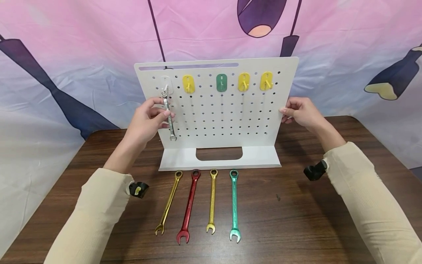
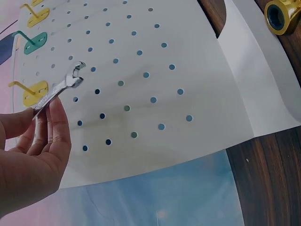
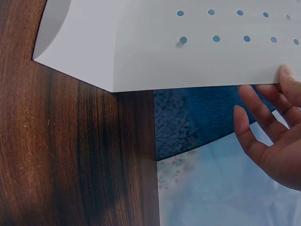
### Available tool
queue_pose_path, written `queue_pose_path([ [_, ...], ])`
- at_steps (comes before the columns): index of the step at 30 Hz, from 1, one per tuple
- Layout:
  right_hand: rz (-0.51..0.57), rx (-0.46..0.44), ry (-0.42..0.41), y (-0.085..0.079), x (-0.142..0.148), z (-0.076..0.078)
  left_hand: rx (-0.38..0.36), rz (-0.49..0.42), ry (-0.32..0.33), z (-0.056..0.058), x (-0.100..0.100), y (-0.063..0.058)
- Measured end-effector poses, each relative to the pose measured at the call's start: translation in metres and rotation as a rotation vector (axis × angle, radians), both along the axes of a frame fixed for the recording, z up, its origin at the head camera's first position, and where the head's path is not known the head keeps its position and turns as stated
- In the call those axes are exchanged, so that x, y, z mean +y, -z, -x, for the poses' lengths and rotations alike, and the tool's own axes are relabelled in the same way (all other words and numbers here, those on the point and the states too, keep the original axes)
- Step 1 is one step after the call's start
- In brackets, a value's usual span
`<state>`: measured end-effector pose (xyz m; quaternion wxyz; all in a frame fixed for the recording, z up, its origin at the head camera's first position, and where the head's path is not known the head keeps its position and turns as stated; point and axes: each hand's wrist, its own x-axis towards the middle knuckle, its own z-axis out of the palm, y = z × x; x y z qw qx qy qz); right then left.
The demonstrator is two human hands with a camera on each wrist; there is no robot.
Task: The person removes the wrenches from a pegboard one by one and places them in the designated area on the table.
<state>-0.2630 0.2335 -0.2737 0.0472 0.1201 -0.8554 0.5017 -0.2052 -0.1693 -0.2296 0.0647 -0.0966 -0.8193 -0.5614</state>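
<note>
A silver combination wrench (image 1: 170,121) is pinched between the thumb and fingers of my left hand (image 1: 142,119), in front of a white pegboard (image 1: 214,140). Its ring end is up, right at the white hook (image 1: 166,83) at the board's upper left. The open end points down, and the left wrist view shows this jaw end (image 2: 74,80) standing out past the fingertips. My right hand (image 1: 304,113) holds the board's right edge, thumb on the front and fingers behind. In the right wrist view, two fingers (image 3: 256,141) of that hand extend below the edge.
Yellow hooks (image 1: 188,84) and a green hook (image 1: 221,83) line the board's top. Before its base lie a gold wrench (image 1: 169,201), a red wrench (image 1: 189,205), a yellow wrench (image 1: 212,200) and a green wrench (image 1: 234,205) on the brown table (image 1: 280,227). A printed cloth (image 1: 99,36) hangs behind.
</note>
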Motion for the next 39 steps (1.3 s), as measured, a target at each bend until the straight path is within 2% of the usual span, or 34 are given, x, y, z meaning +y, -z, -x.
queue_pose_path([
  [8, -0.011, 0.000, 0.004, 0.000, 0.000, -0.001, 0.009, -0.009, 0.025, -0.007, -0.002, -0.006],
  [18, -0.007, 0.014, -0.005, 0.000, 0.000, -0.001, 0.001, 0.016, -0.007, -0.012, -0.002, -0.015],
  [29, 0.002, 0.013, -0.007, -0.001, 0.000, -0.002, 0.014, 0.022, -0.002, -0.016, -0.001, -0.022],
  [39, -0.011, 0.009, 0.001, -0.001, -0.001, -0.003, -0.008, 0.045, 0.029, -0.021, -0.003, -0.019],
])
